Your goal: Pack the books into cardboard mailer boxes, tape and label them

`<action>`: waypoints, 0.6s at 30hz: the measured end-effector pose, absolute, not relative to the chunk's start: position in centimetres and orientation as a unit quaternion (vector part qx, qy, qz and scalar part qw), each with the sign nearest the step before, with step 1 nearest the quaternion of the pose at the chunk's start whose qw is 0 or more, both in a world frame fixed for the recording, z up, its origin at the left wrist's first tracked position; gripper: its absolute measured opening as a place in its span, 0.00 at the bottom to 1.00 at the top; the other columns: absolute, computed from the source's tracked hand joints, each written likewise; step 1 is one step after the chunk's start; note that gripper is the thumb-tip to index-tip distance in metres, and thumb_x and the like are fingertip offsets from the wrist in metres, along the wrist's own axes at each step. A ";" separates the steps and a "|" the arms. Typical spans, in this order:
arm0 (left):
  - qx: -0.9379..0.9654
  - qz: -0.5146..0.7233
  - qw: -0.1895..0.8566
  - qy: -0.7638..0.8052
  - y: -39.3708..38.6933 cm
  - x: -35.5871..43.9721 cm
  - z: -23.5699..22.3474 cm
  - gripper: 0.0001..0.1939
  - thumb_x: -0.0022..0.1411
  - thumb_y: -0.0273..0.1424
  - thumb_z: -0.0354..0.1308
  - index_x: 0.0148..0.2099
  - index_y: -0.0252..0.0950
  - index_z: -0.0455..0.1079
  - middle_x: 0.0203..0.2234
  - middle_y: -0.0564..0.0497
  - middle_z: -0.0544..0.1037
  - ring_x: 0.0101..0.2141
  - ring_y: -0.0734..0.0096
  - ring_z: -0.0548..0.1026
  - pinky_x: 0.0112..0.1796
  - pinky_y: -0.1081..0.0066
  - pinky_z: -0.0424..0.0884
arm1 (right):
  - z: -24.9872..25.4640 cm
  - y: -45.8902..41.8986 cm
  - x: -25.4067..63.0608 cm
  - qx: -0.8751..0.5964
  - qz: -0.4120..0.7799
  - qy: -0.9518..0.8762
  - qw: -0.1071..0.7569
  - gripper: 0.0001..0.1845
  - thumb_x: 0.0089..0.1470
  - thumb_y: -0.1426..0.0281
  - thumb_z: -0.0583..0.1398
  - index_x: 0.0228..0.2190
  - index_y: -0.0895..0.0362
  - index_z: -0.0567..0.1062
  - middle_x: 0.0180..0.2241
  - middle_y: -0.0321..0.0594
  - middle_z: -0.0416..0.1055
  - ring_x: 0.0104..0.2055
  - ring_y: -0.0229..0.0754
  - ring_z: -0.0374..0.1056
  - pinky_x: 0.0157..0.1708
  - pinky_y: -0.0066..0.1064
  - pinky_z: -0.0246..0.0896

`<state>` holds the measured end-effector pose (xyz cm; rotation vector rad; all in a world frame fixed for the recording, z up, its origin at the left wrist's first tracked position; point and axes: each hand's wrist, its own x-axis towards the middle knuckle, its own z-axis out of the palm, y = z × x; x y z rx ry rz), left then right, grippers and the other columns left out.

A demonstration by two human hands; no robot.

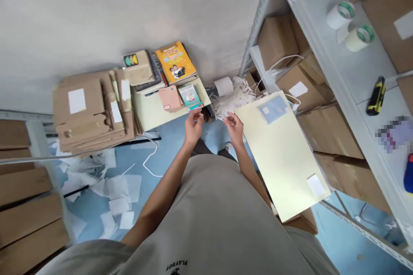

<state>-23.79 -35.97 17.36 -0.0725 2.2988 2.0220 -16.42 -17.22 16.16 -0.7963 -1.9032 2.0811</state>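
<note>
My left hand (194, 125) is closed at the near edge of a small teal booklet (190, 96), pinching something thin that I cannot make out. My right hand (234, 126) is pinched near the corner of a long pale yellow board (284, 159), beside a heap of white paper strips (237, 92). A pink booklet (170, 98) lies next to the teal one on a pale yellow tabletop (155, 111). An orange picture book (175, 62) tops a stack of books behind them. A blue card (273, 109) lies on the board.
Flattened cardboard boxes (90, 109) are stacked at left. A white label roll (223, 86) stands by the strips. A metal shelf (342, 77) at right holds cardboard boxes, two tape rolls (350, 23) and a yellow-black tool (376, 96). Paper scraps (116, 193) and a white cable litter the blue floor.
</note>
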 end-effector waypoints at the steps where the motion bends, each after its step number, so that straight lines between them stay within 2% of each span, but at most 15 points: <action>1: -0.030 0.667 0.032 0.743 -36.8 -24.2 17.4 0.21 0.69 0.49 0.71 0.54 0.40 0.82 0.38 0.48 0.84 0.37 0.63 0.81 0.39 0.65 0.82 | 16.5 -18.2 -16.8 -0.260 0.703 -0.654 0.099 0.38 0.59 0.38 0.72 0.56 0.53 0.84 0.44 0.44 0.84 0.46 0.47 0.81 0.52 0.42 0.81; 6: -0.052 0.683 -0.021 0.728 -42.2 -27.1 18.1 0.18 0.68 0.43 0.70 0.53 0.39 0.82 0.41 0.45 0.85 0.41 0.61 0.83 0.43 0.64 0.81 | 18.2 -24.7 -20.4 -0.202 0.696 -0.684 0.080 0.35 0.61 0.40 0.72 0.57 0.53 0.84 0.44 0.44 0.85 0.45 0.49 0.82 0.54 0.44 0.81; 12: -0.109 0.703 -0.062 0.700 -53.8 -31.2 17.5 0.23 0.69 0.49 0.72 0.55 0.39 0.81 0.32 0.52 0.78 0.34 0.66 0.78 0.40 0.66 0.80 | 19.5 -35.7 -25.8 -0.147 0.700 -0.698 0.020 0.37 0.60 0.38 0.72 0.56 0.52 0.85 0.45 0.45 0.86 0.46 0.49 0.82 0.52 0.43 0.82; 15: -0.174 0.717 -0.080 0.671 -60.5 -32.8 16.0 0.26 0.68 0.52 0.73 0.56 0.39 0.79 0.34 0.52 0.77 0.36 0.66 0.79 0.40 0.68 0.80 | 19.2 -40.8 -27.9 -0.126 0.703 -0.700 -0.001 0.37 0.59 0.37 0.73 0.55 0.52 0.85 0.47 0.46 0.86 0.46 0.49 0.81 0.53 0.44 0.82; 18: -0.244 0.717 -0.100 0.645 -66.4 -33.8 14.3 0.26 0.67 0.53 0.74 0.55 0.40 0.78 0.36 0.51 0.76 0.38 0.65 0.79 0.40 0.69 0.79 | 18.8 -45.0 -29.4 -0.122 0.706 -0.697 -0.023 0.38 0.57 0.36 0.74 0.53 0.52 0.85 0.44 0.45 0.85 0.44 0.48 0.81 0.50 0.43 0.82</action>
